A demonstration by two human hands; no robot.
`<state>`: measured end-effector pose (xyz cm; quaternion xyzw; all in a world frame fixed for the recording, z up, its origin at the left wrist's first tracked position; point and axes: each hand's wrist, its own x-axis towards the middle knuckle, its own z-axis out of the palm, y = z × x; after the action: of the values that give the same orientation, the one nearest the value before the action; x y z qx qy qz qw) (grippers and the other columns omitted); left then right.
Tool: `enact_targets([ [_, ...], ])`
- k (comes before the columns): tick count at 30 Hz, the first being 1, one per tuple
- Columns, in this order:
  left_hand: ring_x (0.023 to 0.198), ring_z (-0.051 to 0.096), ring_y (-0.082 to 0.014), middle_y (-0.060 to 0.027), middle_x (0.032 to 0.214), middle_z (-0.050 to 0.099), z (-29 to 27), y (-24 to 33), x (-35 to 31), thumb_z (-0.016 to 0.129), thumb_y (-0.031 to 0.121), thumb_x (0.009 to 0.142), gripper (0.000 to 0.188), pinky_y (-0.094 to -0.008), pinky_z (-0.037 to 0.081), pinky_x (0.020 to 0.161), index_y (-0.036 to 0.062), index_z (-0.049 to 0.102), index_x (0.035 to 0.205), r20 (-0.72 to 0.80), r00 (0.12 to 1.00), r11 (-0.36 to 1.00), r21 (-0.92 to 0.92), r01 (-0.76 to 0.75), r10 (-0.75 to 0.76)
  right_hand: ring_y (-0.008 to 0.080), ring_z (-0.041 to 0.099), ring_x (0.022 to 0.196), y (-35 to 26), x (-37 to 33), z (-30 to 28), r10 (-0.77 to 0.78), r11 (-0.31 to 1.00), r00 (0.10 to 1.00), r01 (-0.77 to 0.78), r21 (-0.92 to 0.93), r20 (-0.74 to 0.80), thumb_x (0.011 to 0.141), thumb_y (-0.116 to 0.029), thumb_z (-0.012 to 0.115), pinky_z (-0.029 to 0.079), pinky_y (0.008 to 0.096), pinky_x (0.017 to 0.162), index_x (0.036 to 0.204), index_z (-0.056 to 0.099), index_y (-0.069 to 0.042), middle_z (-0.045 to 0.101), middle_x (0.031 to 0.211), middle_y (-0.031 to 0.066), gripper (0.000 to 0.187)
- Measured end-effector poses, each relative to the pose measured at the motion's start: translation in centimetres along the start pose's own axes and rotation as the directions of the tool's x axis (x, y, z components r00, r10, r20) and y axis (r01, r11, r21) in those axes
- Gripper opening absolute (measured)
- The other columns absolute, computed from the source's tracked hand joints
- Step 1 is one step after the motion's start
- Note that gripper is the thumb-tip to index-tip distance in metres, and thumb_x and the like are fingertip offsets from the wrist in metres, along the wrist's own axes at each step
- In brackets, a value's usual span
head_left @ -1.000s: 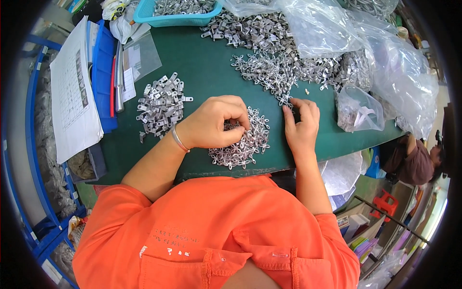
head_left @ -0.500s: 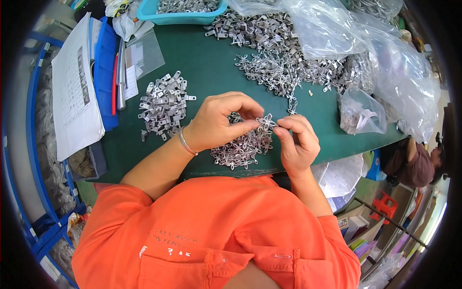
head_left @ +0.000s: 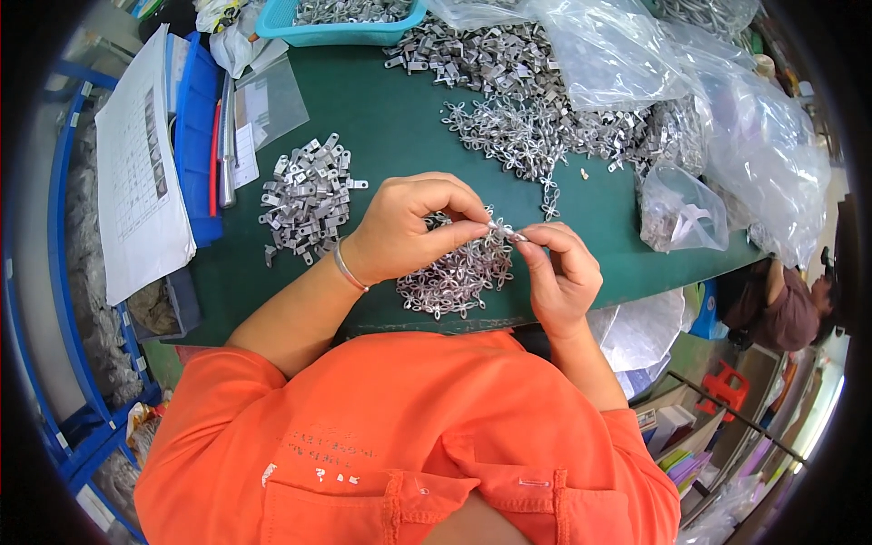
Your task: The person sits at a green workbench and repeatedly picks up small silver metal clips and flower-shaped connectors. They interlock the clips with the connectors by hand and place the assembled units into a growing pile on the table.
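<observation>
A small silver flower-shaped metal piece [head_left: 507, 231] is held between my hands, tilted nearly edge-on. My left hand [head_left: 409, 229], with a bangle on its wrist, pinches the piece's left side between thumb and fingertips. On the other side, the thumb and forefinger of my right hand [head_left: 565, 272] grip its right end. Directly beneath lies a heap of similar flower-shaped pieces [head_left: 450, 286], near the table's front edge and partly hidden by my left hand. A pile of bent metal brackets with holes [head_left: 309, 195] sits to the left of my left hand.
More flower-shaped pieces [head_left: 509, 136] and brackets [head_left: 495, 59] spread over the green table [head_left: 391, 118] at the back. Clear plastic bags [head_left: 627, 64] cover the far right. A turquoise basket [head_left: 341, 34] stands at the back; a blue tray [head_left: 198, 136] and papers [head_left: 141, 163] lie left.
My left fingertips have closed onto the flower-shaped piece, where they were apart before. The piece has turned from showing its petals to nearly edge-on. My right hand stays almost in place.
</observation>
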<state>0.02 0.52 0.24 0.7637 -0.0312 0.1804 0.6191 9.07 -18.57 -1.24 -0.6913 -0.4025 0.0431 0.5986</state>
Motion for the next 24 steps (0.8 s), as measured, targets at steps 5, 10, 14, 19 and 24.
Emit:
enact_targets([
  [5, 0.078, 0.062, -0.0148, -0.0100, 0.085, 0.065, 0.2, 0.0, -0.3, 0.068, -0.007, 0.075, 0.010, -0.0240, 0.049, 0.068, -0.0020, 0.064, 0.082, 0.013, 0.992, 0.983, -0.132, 0.124, -0.124, 0.0148, 0.058, 0.064, -1.0, -0.8, 0.3, 0.190, 0.979, 0.981, -0.192, 0.067, 0.039, 0.079, 0.003, 0.066, 0.045, 0.0243, 0.058, 0.082, 0.061, 0.002, 0.062, 0.074, 0.0089, 0.006],
  [10, 0.073, 0.059, -0.0124, -0.0073, 0.081, 0.063, -0.1, 0.1, 0.0, 0.066, -0.005, 0.072, 0.008, -0.0228, 0.047, 0.064, -0.0008, 0.064, 0.079, 0.061, 0.997, 0.998, -0.027, 0.058, -0.056, 0.0147, 0.057, 0.062, -0.5, -1.5, -0.3, 0.287, 0.957, 0.957, -0.288, 0.023, 0.037, 0.081, 0.000, 0.066, 0.044, 0.0246, 0.058, 0.078, 0.059, 0.001, 0.062, 0.073, 0.0080, 0.007],
  [14, 0.068, 0.056, -0.0100, -0.0054, 0.079, 0.061, -0.8, 0.2, -0.3, 0.062, -0.004, 0.071, 0.007, -0.0216, 0.045, 0.062, -0.0002, 0.064, 0.077, 0.129, 0.966, 0.974, -0.002, 0.225, -0.223, 0.0233, 0.054, 0.068, 2.0, -0.2, -1.2, 0.087, 0.861, 0.985, -0.148, -0.486, -0.146, 0.076, -0.005, 0.070, 0.044, 0.0322, 0.062, 0.083, 0.059, -0.002, 0.057, 0.076, 0.0092, 0.014],
  [19, 0.068, 0.054, -0.0084, -0.0034, 0.081, 0.057, -0.6, -0.7, -0.3, 0.060, -0.003, 0.071, 0.007, -0.0205, 0.043, 0.060, 0.0011, 0.064, 0.077, 0.198, 0.962, 0.982, 0.057, 0.180, -0.188, 0.0264, 0.056, 0.074, 3.2, 0.1, -2.3, 0.008, 0.661, 0.997, -0.062, -0.748, -0.076, 0.073, -0.006, 0.072, 0.045, 0.0332, 0.068, 0.084, 0.059, -0.002, 0.057, 0.081, 0.0100, 0.018],
  [24, 0.069, 0.053, -0.0093, -0.0041, 0.082, 0.058, -0.5, -0.6, -0.1, 0.062, -0.002, 0.071, 0.011, -0.0209, 0.043, 0.061, 0.0018, 0.065, 0.081, 0.121, 0.984, 0.988, 0.102, 0.117, -0.129, 0.0143, 0.060, 0.067, 2.0, -0.3, -2.1, 0.294, 0.906, 0.941, -0.330, -0.267, -0.164, 0.083, -0.001, 0.064, 0.048, 0.0233, 0.061, 0.088, 0.060, 0.001, 0.062, 0.079, 0.0059, 0.007],
])
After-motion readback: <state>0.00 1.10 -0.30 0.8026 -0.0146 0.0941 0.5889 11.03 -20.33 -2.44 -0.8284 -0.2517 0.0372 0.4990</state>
